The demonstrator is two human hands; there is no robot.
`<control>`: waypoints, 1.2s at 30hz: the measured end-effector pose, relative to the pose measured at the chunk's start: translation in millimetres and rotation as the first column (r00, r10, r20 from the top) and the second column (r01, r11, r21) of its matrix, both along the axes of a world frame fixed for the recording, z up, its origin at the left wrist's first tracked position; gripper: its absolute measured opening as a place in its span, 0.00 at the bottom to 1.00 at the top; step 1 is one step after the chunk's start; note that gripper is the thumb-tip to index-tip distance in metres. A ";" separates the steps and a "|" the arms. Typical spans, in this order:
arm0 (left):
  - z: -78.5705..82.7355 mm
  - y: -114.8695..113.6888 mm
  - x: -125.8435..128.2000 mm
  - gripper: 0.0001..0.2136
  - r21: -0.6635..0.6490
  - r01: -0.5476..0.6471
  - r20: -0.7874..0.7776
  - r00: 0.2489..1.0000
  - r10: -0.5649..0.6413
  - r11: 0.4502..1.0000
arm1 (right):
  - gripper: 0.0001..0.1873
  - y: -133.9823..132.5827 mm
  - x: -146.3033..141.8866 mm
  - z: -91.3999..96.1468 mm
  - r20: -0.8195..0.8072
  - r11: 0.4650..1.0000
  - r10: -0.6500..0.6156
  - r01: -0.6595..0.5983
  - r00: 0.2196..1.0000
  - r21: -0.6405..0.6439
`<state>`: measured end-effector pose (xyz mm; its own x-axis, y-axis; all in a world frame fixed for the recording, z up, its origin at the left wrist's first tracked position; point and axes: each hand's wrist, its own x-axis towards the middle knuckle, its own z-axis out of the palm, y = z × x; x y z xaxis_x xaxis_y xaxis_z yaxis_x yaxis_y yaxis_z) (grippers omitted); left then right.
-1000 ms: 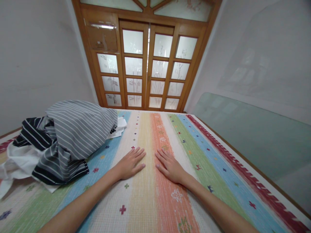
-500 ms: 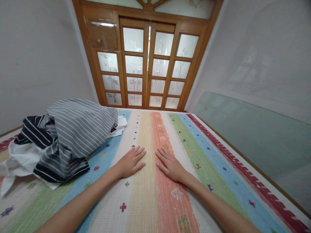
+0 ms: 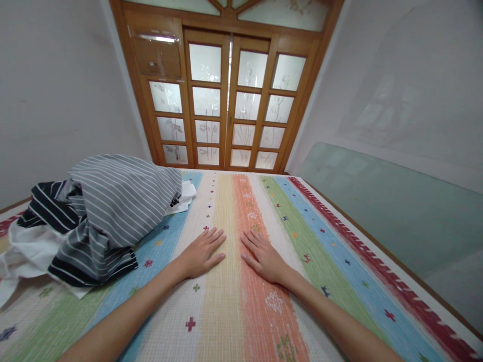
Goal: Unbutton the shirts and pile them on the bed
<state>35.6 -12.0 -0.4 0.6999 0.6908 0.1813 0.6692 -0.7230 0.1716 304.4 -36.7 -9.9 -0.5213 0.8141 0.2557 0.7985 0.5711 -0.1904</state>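
Note:
My left hand (image 3: 203,254) lies palm down and open on the striped, patterned cloth (image 3: 222,317), its fingers reaching onto the yellow stripe. Opposite it, my right hand (image 3: 263,256) rests flat and open, mostly over the orange stripe. A narrow gap separates the two hands, and neither holds anything. To the left of my left hand sits a crumpled heap of grey fabric with white stripes (image 3: 124,196). Black striped parts and white cloth (image 3: 32,249) stick out from under and beside it.
Wooden sliding doors (image 3: 228,100) with frosted panes stand beyond the far edge of the cloth-covered surface. A pale green panel (image 3: 385,201) runs along the right wall. Grey-white walls (image 3: 64,90) rise on both sides.
The view has shifted very slightly. Both hands stay in the same place on the cloth, and the heap of fabric has not moved.

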 end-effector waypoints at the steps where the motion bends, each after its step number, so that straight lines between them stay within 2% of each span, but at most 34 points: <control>1: 0.3 -0.2 0.0 0.28 0.003 0.002 0.004 1.000 -0.002 1.000 | 0.29 0.0 -0.1 0.1 0.000 1.000 -0.001 0.001 1.000 0.001; 18: 1.0 -0.7 -0.4 0.28 0.001 0.002 -0.004 1.000 -0.002 1.000 | 0.30 -1.2 -1.1 5.0 0.029 1.000 -0.003 0.003 1.000 -0.015; 36: -1.9 1.0 -1.1 0.28 0.006 0.013 0.028 1.000 -0.013 1.000 | 0.29 -0.3 0.0 0.4 -0.011 1.000 0.004 -0.004 1.000 0.011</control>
